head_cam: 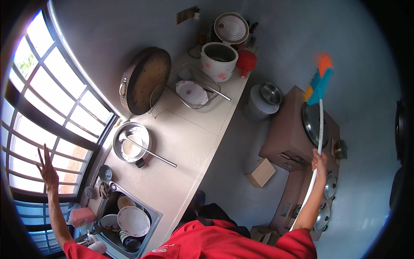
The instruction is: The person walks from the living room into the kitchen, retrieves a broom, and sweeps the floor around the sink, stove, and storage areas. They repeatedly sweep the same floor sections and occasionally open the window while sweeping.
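Observation:
My right hand (319, 163) grips the long white handle (321, 129) of a broom. Its blue broom head (321, 88), with orange and yellow bristles, is raised in front of the grey wall; the orange end is blurred. My left hand (49, 173) is lifted before the barred window (64, 110), fingers apart and holding nothing. Below the broom head, a large lidded pot (313, 124) sits in a brown stove block (284, 118).
A counter (184, 142) bears a steel pan (118, 147) with a ladle, a leaning wok (147, 81), a dish rack (218, 85) and an open rice cooker (217, 66). Bowls fill the sink (155, 220). A cardboard box (262, 173) and a white bucket (255, 106) stand on the floor.

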A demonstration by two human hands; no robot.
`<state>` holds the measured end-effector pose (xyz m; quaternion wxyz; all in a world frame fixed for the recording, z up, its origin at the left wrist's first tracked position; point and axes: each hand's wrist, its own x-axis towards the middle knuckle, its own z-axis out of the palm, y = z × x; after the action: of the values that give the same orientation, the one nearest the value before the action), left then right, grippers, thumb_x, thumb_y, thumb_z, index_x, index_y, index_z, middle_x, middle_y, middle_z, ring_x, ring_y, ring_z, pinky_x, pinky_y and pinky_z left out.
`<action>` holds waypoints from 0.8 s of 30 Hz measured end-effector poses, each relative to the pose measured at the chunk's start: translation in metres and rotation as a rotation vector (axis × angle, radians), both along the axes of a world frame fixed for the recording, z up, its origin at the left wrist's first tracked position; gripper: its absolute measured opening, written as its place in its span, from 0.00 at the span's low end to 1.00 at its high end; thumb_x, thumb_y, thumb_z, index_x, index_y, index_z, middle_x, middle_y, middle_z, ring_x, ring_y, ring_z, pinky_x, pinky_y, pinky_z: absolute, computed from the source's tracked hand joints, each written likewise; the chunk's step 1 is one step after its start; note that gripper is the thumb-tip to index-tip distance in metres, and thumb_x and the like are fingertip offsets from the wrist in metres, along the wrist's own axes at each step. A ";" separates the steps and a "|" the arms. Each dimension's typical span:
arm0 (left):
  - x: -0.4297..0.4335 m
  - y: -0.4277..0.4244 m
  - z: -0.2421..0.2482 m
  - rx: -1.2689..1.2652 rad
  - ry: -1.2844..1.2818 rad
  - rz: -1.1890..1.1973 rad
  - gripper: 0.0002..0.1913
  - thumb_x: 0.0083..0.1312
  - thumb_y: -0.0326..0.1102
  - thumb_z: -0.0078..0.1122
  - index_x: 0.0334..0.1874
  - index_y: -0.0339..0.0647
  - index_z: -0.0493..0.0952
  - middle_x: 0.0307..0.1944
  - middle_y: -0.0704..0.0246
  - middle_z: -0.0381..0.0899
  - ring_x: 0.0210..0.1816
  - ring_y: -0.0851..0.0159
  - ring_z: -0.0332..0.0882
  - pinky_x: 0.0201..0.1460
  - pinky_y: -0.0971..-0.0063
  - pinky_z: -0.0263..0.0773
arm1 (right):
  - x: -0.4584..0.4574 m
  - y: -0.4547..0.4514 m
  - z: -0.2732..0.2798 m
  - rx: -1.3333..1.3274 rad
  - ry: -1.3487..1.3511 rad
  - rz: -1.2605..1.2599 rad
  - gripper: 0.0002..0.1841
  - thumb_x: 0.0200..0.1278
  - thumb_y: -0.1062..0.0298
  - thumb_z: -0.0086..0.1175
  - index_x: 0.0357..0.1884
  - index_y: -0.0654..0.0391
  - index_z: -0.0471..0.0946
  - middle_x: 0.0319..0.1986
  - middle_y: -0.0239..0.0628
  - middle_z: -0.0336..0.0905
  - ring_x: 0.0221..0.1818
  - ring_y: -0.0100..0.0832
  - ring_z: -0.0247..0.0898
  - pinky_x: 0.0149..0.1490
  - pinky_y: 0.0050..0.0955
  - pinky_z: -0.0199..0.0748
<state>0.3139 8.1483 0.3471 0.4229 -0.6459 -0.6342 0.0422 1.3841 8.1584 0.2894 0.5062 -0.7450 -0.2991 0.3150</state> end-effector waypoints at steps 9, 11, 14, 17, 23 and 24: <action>-0.075 -0.065 -0.056 0.110 -0.603 0.326 0.52 0.58 0.20 0.58 0.82 0.56 0.41 0.80 0.60 0.48 0.78 0.45 0.49 0.79 0.53 0.52 | -0.005 0.174 -0.006 0.003 -0.212 0.236 0.10 0.63 0.68 0.56 0.24 0.54 0.71 0.11 0.25 0.64 0.11 0.20 0.61 0.15 0.24 0.56; -0.081 -0.062 -0.057 0.168 -0.735 0.247 0.50 0.57 0.27 0.57 0.82 0.50 0.42 0.79 0.55 0.49 0.78 0.46 0.49 0.79 0.51 0.50 | -0.106 0.173 0.017 -0.055 -0.060 0.485 0.05 0.64 0.70 0.58 0.33 0.56 0.73 0.11 0.24 0.64 0.09 0.18 0.60 0.13 0.21 0.56; -0.161 -0.099 -0.047 0.164 -1.287 0.565 0.50 0.53 0.38 0.61 0.78 0.30 0.48 0.67 0.43 0.66 0.64 0.52 0.70 0.69 0.66 0.63 | -0.183 0.117 0.035 -0.109 0.228 0.935 0.09 0.64 0.70 0.59 0.42 0.59 0.73 0.16 0.24 0.67 0.10 0.15 0.60 0.14 0.18 0.57; -0.139 -0.123 -0.046 0.164 -0.887 0.426 0.42 0.59 0.37 0.63 0.75 0.29 0.59 0.50 0.51 0.80 0.49 0.61 0.77 0.57 0.66 0.71 | -0.170 0.086 0.054 -0.063 0.376 0.956 0.11 0.65 0.70 0.59 0.46 0.60 0.73 0.20 0.22 0.67 0.14 0.12 0.59 0.18 0.15 0.56; 0.039 -0.121 -0.077 0.318 -1.585 0.113 0.25 0.70 0.28 0.57 0.69 0.35 0.69 0.56 0.59 0.80 0.54 0.65 0.79 0.56 0.76 0.74 | 0.068 0.199 0.070 0.202 -0.019 0.384 0.08 0.68 0.65 0.58 0.40 0.56 0.73 0.13 0.20 0.58 0.09 0.13 0.50 0.11 0.18 0.46; 0.084 -0.113 -0.081 0.213 -1.586 0.133 0.23 0.70 0.27 0.57 0.68 0.35 0.70 0.54 0.60 0.80 0.53 0.66 0.79 0.55 0.77 0.75 | 0.110 0.230 0.071 0.205 -0.109 0.325 0.08 0.69 0.64 0.57 0.38 0.55 0.72 0.12 0.21 0.57 0.08 0.14 0.50 0.12 0.19 0.47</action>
<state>0.3980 8.0352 0.2662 -0.0977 -0.4005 -0.7836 -0.4647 1.4938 8.3880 0.3606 0.5052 -0.6473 -0.4729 0.3196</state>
